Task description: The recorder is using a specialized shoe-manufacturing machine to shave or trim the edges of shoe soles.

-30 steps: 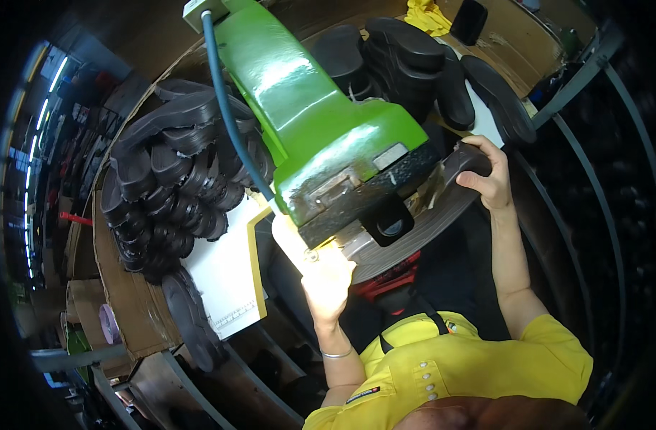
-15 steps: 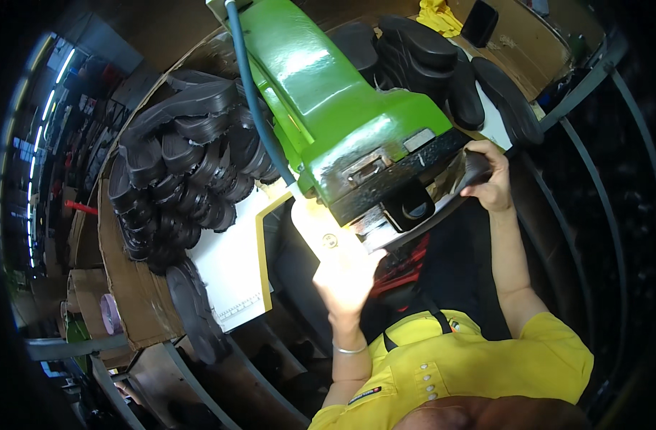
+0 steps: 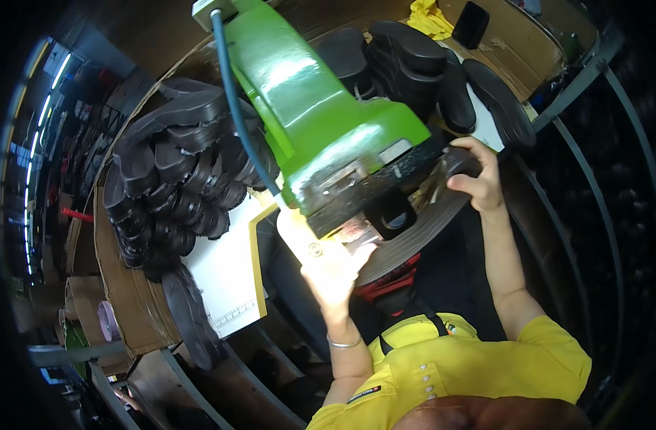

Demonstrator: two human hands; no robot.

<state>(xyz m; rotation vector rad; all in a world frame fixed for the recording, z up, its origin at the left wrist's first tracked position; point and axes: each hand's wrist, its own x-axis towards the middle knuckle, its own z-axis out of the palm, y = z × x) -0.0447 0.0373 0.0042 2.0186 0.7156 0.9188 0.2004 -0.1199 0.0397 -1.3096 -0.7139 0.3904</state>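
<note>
A dark brown shoe sole [image 3: 427, 228] lies crosswise under the black front of a green machine [image 3: 321, 93], with its grooved side edge showing toward me. My right hand [image 3: 483, 175] is closed around the sole's right end, thumb on the near side and fingers over the top. At the opposite end my left hand [image 3: 331, 269] grips the sole, thumb along its near edge; bright lamp light washes out this hand, and the machine hides some of its fingers. A black bracket [image 3: 392, 216] on the machine's front stands right against the sole's middle.
Piled to the left are several dark soles with ragged edges [image 3: 177, 161]; one sole [image 3: 192, 315] lies by the white board [image 3: 224, 283]. Smoother soles [image 3: 406, 61] stand behind the machine at right. A blue-grey cable [image 3: 235, 107] runs down beside it. Cardboard [image 3: 134, 301] borders the left.
The sole has turned in my hands, so more of its grooved side edge shows. Both hands have shifted slightly left in the view, along with the machine, and stay on the sole.
</note>
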